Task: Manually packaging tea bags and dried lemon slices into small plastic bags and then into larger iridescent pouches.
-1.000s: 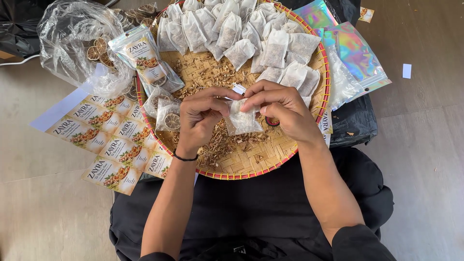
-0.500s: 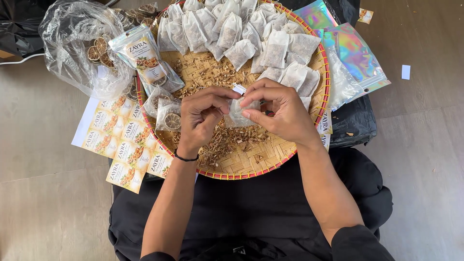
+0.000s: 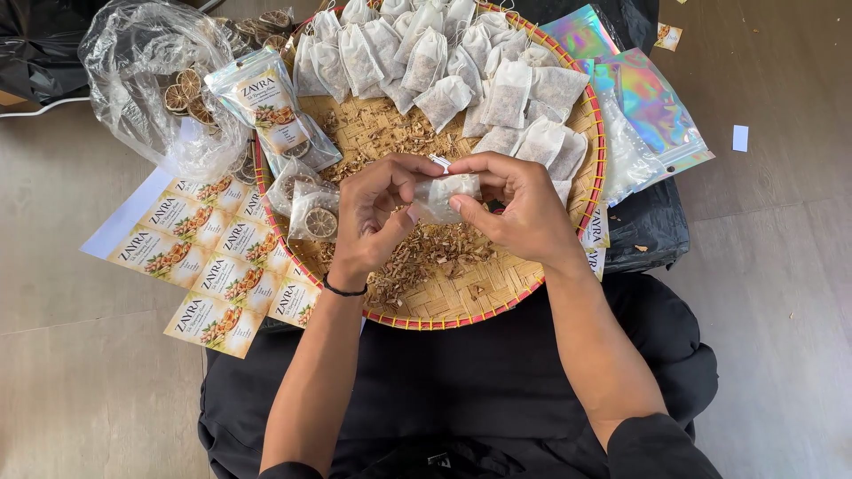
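A small white tea bag sits pinched between both hands above the middle of a round woven bamboo tray. The left hand has a narrow fingertip grip on its left end; the right hand closes on its right side. Loose bark chips lie beneath. Sheets of printed labels overlap the tray's left rim on the grey floor. Farther off, filled tea bags crowd the far edge, some cut off by the frame's top.
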